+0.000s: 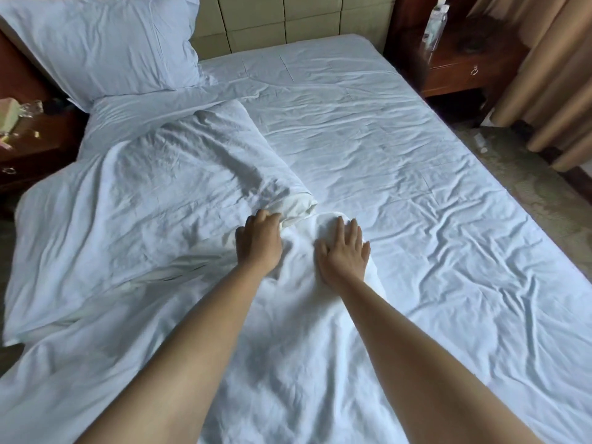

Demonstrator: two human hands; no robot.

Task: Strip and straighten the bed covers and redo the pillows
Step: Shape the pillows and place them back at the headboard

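A white duvet [153, 193] lies folded back over the left half of the bed, its rolled edge running toward the middle. My left hand [258, 243] grips the end of that rolled edge with curled fingers. My right hand [344, 251] lies flat on a bunched white fold beside it, fingers straight. A creased white fitted sheet [400, 149] covers the bare right half of the mattress. One white pillow [105, 43] leans against the headboard at the far left.
A padded beige headboard [272, 24] backs the bed. Wooden nightstands stand at the left [35, 145] and far right [455, 65], the right one carrying a plastic bottle [435, 24]. Tan curtains [551, 78] hang at the right over patterned floor.
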